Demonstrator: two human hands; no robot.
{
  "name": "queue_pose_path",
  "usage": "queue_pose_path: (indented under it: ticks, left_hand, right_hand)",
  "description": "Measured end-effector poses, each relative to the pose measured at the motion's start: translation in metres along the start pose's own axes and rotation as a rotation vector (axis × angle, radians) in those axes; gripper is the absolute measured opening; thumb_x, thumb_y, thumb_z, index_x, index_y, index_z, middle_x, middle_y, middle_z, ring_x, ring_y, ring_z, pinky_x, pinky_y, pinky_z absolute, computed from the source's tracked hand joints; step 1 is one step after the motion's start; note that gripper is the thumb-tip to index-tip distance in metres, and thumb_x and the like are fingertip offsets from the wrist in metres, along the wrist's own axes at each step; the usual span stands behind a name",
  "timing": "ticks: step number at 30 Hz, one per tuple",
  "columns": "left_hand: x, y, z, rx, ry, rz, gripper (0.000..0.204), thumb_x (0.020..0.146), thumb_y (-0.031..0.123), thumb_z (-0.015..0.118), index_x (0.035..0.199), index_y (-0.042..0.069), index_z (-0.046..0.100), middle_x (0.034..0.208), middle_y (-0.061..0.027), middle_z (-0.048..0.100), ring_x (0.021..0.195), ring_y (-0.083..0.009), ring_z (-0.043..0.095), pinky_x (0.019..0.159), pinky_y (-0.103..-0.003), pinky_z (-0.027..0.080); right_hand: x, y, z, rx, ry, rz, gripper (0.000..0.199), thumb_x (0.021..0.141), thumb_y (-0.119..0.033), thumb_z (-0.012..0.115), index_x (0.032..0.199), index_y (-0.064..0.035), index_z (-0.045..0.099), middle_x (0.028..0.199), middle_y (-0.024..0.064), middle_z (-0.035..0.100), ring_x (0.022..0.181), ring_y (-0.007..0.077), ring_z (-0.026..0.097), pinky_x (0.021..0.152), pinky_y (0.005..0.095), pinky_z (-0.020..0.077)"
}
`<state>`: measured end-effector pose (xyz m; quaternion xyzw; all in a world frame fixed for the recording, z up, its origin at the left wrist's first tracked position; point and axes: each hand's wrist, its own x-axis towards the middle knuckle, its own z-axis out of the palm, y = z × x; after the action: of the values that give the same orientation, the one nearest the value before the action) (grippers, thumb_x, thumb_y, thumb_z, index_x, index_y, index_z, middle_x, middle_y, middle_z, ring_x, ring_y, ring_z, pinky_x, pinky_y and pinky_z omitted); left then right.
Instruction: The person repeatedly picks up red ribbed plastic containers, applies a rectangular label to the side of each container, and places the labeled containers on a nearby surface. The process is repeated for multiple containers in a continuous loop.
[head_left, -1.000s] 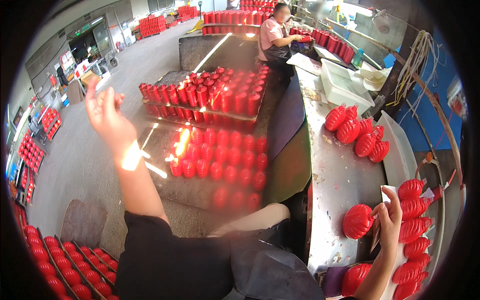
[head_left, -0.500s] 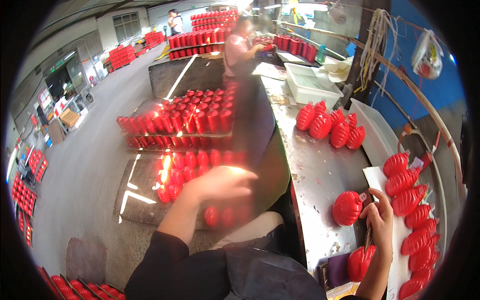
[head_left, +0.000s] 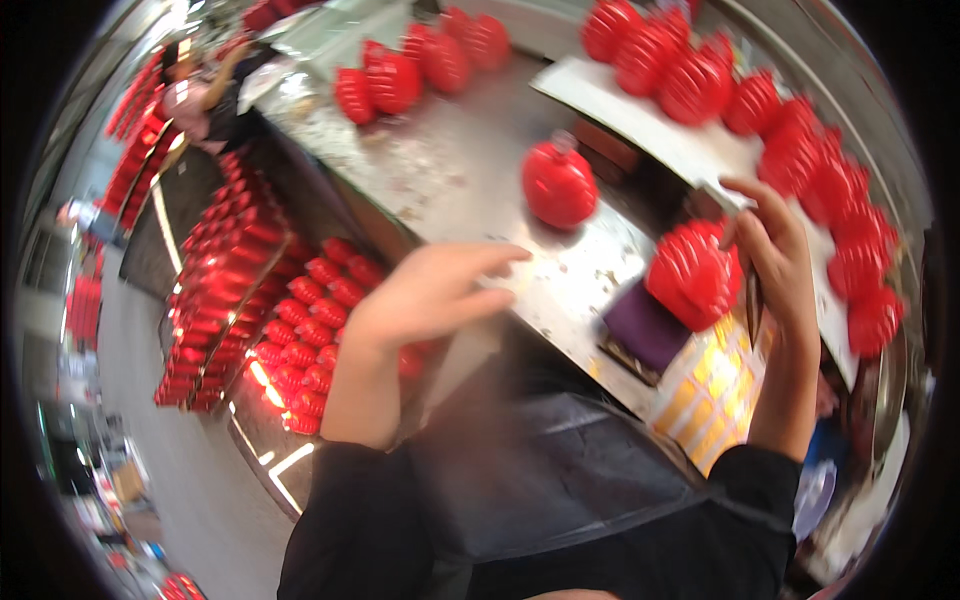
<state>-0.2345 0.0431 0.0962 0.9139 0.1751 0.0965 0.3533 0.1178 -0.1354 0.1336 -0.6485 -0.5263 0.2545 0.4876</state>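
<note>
My left hand [head_left: 455, 285] hovers over the near table edge, fingers apart, holding nothing. Closest to it, across a gap, a round red bottle [head_left: 558, 187] with a clear neck stands on the metal table [head_left: 440, 195]. In my right hand [head_left: 778, 245] is a thin, dark, pointed tool [head_left: 753, 305], its exact kind unclear. Just left of that hand, a ribbed red bottle [head_left: 695, 275] lies tilted by a purple pad [head_left: 650, 325]. Whether the fingertips touch this bottle cannot be made out.
Several ribbed red bottles [head_left: 695, 85] line a white board [head_left: 625, 110] along the table's far right. Another group [head_left: 390, 80] stands at the far left. Beside the table are stacked boards of red bottles [head_left: 235, 275]. A person [head_left: 195, 105] works further off.
The view has swung right and nearer to the table. My left hand has moved from above the floor-side bottles to the table edge. The right hand still holds the dark tool.
</note>
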Motion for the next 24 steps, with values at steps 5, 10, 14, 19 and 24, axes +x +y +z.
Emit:
queue_pose_path:
  ticks: [5,10,14,19,24]
  left_hand:
    - [0.043,0.010,0.021,-0.226,0.075,-0.052,0.039,0.094,0.012,0.069,0.132,0.003,0.067,0.107,-0.0085,0.075,0.102,-0.0176,0.070,0.091,-0.033,0.054]
    - [0.084,0.009,0.042,-0.534,0.325,-0.065,0.021,0.101,0.007,0.067,0.119,-0.002,0.069,0.108,-0.0054,0.072,0.103,-0.0129,0.067,0.095,-0.028,0.051]
    - [0.111,0.017,0.077,-0.516,0.257,0.001,0.021,0.100,0.006,0.067,0.119,-0.001,0.069,0.110,-0.0045,0.072,0.104,-0.0119,0.066,0.096,-0.028,0.051]
    - [0.158,0.029,0.131,-0.429,0.210,0.215,0.055,0.096,0.018,0.072,0.145,0.001,0.054,0.143,-0.0146,0.057,0.132,-0.0241,0.056,0.109,-0.037,0.047]
    - [0.196,0.028,0.173,-0.677,0.094,0.054,0.072,0.094,0.026,0.077,0.153,0.001,0.043,0.144,-0.0149,0.055,0.131,-0.0220,0.055,0.111,-0.037,0.045]
  right_hand:
    - [-0.014,0.024,-0.020,0.060,0.094,0.110,0.032,0.107,-0.022,0.058,0.131,-0.0042,0.068,0.080,-0.0031,0.065,0.066,0.0003,0.047,0.060,0.0182,0.0372]
    - [-0.012,0.044,-0.026,0.027,0.183,0.063,0.034,0.110,-0.027,0.052,0.124,-0.0010,0.070,0.081,-0.0023,0.065,0.073,0.0038,0.054,0.067,0.0206,0.0434]
    - [-0.020,0.065,-0.022,-0.065,0.322,0.076,0.030,0.106,-0.021,0.060,0.119,0.0041,0.071,0.087,0.0034,0.069,0.082,0.0092,0.062,0.077,0.0246,0.0517]
    - [-0.065,0.089,-0.006,-0.191,0.543,0.229,0.045,0.095,-0.033,0.073,0.124,0.0017,0.069,0.099,0.0117,0.075,0.090,0.0159,0.070,0.083,0.0307,0.0546]
    - [-0.085,0.105,0.014,-0.112,0.385,0.499,0.078,0.085,-0.042,0.079,0.145,0.0034,0.055,0.118,0.0177,0.073,0.098,0.0221,0.071,0.088,0.0350,0.0546]
